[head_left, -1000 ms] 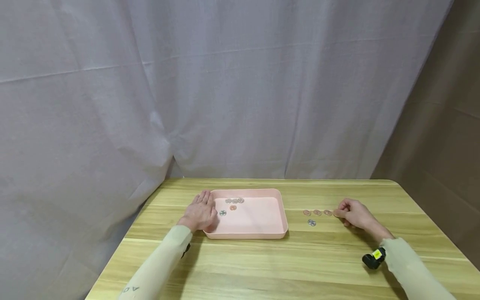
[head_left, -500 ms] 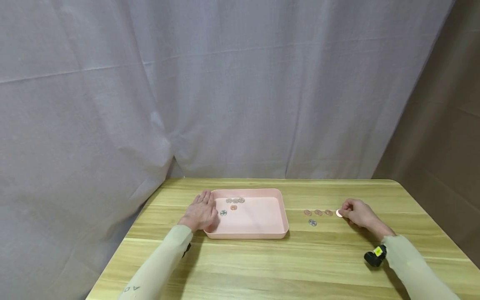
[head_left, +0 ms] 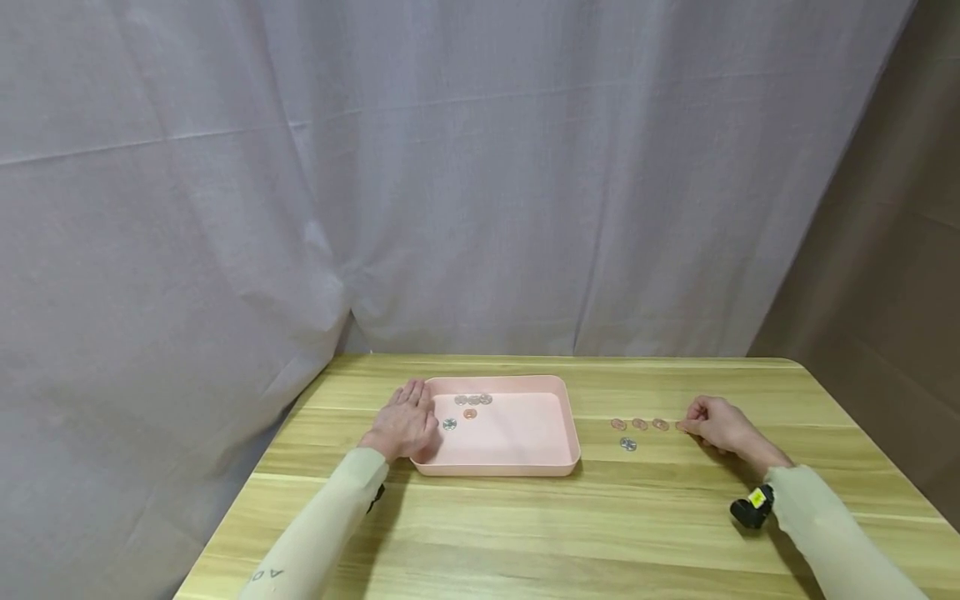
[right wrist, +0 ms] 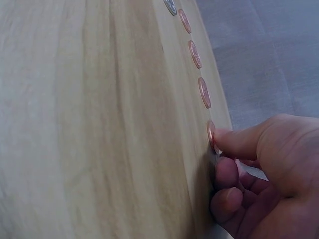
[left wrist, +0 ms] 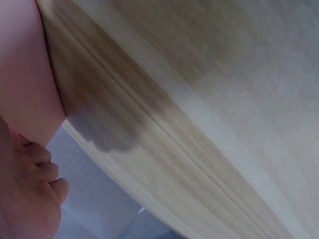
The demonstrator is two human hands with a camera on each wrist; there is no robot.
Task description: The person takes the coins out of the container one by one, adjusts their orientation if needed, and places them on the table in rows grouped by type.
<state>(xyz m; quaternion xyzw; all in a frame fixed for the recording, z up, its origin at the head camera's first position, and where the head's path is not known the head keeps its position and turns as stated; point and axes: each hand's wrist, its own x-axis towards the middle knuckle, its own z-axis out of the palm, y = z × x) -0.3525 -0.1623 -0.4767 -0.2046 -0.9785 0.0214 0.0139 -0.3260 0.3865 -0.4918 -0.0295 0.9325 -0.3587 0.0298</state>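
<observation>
Head view: right grip [head_left: 720, 425] pinched the end copper coin [right wrist: 210, 133] between thumb and fingers, at the desk [head_left: 487, 533] surface. Three further copper coins [head_left: 639, 424] lay beside it in a row, with a silver coin [head_left: 628, 444] on the near side. Left grip [head_left: 403, 425] was unclenched, fingers extended, resting on the left rim of the pink tray [head_left: 498, 470]. Inside the tray lay three pale coins [head_left: 474, 400] along the back, with an orange coin [head_left: 470, 413] and a greenish coin [head_left: 450, 424] nearer the front

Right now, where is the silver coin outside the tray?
In the head view, the silver coin lies right of the pink tray, just below the two leftmost copper coins.
</observation>
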